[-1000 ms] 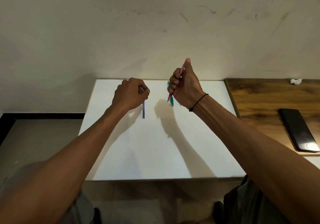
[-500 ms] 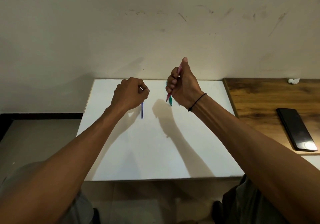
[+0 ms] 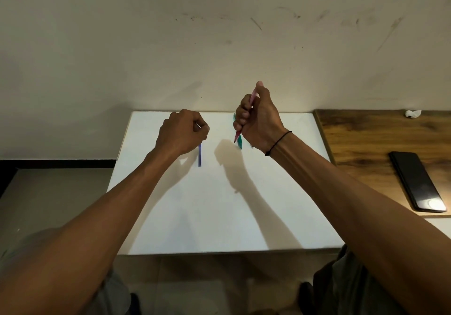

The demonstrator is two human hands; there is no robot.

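Observation:
Over the far half of a white table my right hand grips a pink pen in a fist, thumb on its top end and tip pointing down. A green pen lies on the table just behind that fist, mostly hidden. My left hand is curled into a fist with a thin silvery piece showing between thumb and forefinger. A blue pen lies lengthwise on the table just below that hand; whether the fingers touch it is hidden.
A wooden table adjoins on the right, carrying a black phone and a small white crumpled scrap by the wall. A scuffed pale wall stands directly behind both tables. Floor shows to the left.
Both hands stay nearly still. The right fist with the pink pen has shifted only slightly.

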